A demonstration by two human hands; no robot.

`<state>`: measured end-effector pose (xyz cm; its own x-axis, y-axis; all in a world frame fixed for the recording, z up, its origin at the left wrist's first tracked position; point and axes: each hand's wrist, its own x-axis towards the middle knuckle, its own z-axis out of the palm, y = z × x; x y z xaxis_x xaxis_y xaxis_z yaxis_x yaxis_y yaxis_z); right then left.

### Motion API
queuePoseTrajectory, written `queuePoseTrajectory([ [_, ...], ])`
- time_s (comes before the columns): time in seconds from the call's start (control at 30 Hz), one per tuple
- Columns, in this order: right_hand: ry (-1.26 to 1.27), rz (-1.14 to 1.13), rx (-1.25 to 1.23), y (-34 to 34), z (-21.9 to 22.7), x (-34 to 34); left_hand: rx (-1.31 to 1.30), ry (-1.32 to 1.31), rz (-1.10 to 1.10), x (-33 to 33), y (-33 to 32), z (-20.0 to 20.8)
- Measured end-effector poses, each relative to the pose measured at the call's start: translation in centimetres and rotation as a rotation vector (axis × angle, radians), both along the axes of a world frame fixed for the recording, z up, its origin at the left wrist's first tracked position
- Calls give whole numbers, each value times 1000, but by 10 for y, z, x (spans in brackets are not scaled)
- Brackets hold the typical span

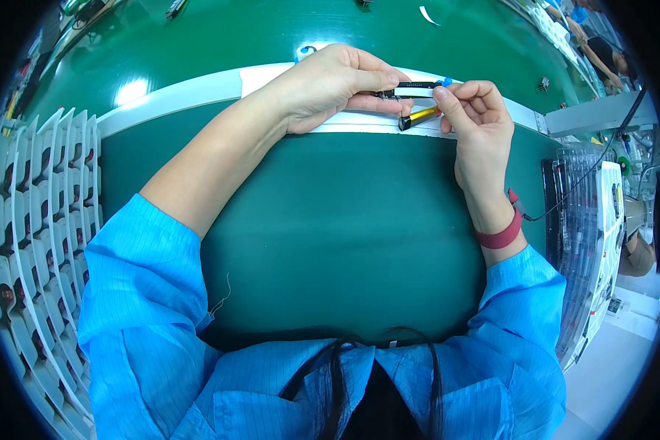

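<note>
So I'm watching this person in blue sleeves (pixel 143 257) work on something tiny with both hands. The left hand (pixel 348 82) has a slim black part (pixel 416 85) by its left end, thumb and fingers squeezed in tight. There's a white strip (pixel 413 93) along the side of it. The right hand (pixel 477 114) is at the other end, thumb and fingertips in a narrow pinch, and an amber strip (pixel 424 115) with a black tip runs in under that thumb. Can't tell from here if the amber bit is joined to the black one.

All of it sits up over the white ledge (pixel 172 103) at the far side of the green mat (pixel 330 242). Right wrist's got a red band (pixel 501 233) with a dark cord (pixel 565 209). White trays (pixel 44 235) stand on the left, clear plastic trays (pixel 579 227) are piled on the right.
</note>
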<state>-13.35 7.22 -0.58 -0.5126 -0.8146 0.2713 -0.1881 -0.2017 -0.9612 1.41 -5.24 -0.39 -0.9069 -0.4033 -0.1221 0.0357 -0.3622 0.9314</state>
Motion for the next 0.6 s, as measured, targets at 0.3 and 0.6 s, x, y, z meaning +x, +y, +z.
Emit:
queuePoseTrajectory([
  [0.3, -150, 83, -119, 1, -2, -4, 16, 6, -12, 0, -2, -3],
  [0.6, -148, 103, -80, -2, -6, -5, -13, 25, -16, -1, -2, -3],
])
